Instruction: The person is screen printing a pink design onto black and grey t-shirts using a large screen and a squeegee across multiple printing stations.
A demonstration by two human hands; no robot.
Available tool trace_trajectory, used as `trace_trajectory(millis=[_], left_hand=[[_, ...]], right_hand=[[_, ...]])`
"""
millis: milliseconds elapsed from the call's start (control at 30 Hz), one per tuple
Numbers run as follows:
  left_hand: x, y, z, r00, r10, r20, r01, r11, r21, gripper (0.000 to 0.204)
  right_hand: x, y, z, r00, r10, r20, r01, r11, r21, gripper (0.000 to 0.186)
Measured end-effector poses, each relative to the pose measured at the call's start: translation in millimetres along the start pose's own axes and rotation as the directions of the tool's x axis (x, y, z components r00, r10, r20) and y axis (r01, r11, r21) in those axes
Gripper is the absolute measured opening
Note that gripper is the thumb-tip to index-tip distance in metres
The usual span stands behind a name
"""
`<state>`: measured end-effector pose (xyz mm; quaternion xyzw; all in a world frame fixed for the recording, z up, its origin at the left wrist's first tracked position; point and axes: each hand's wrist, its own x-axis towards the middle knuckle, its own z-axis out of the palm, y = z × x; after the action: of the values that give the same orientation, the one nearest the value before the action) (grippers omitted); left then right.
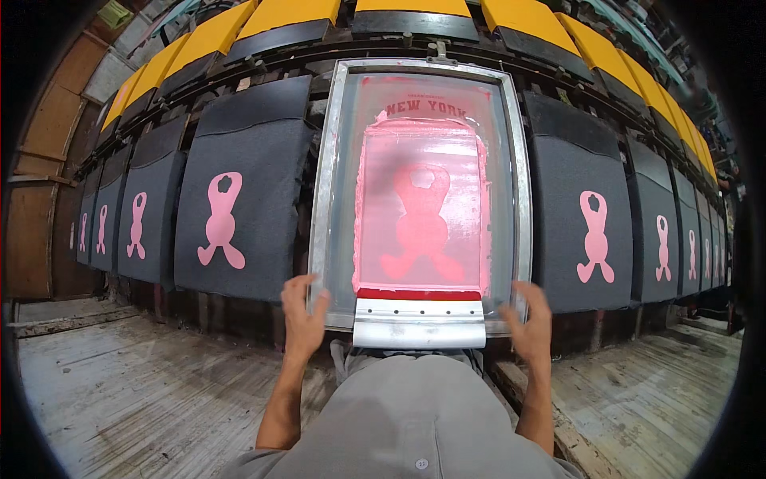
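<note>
A screen-printing frame with a metal rim lies before me, its mesh showing pink ink and a pink bunny-like figure. A squeegee with a silver holder and red blade rests at the near end of the screen, untouched by either hand. My left hand is at the frame's near left corner, thumb apart from the fingers. At the near right corner is my right hand, also with thumb and fingers apart. Both hands look empty; whether their fingertips touch the rim is hard to tell. What lies under the frame is hidden.
Dark fabric pieces with pink figures lie on boards to the left and right, several on each side. Beyond a dark rail, yellow pieces line another row. A worn wooden floor spreads below.
</note>
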<state>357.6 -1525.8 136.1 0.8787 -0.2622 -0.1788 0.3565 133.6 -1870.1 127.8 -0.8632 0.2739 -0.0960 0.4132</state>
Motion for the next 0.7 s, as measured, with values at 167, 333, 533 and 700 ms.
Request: trace_trajectory(millis=[167, 333, 533, 700], left_hand=[[4, -59, 27, 0.857, -0.454, -0.242, 0.419, 0.889, -0.183, 0.04], [12, -51, 36, 0.813, -0.462, -0.353, 0.417, 0.887, -0.199, 0.041], [13, -54, 38, 0.788, -0.469, -0.4, 0.414, 0.883, -0.22, 0.04], [15, -50, 40, 0.774, -0.474, -0.419, 0.419, 0.88, -0.223, 0.039]], right_hand=[[-1, 89, 35, 0.874, 0.464, -0.146, -0.422, 0.872, 0.249, 0.038], [3, 90, 43, 0.852, 0.499, -0.162, -0.416, 0.831, 0.369, 0.039], [5, 90, 43, 0.835, 0.525, -0.163, -0.434, 0.811, 0.392, 0.037], [6, 89, 42, 0.821, 0.552, -0.147, -0.452, 0.785, 0.424, 0.036]])
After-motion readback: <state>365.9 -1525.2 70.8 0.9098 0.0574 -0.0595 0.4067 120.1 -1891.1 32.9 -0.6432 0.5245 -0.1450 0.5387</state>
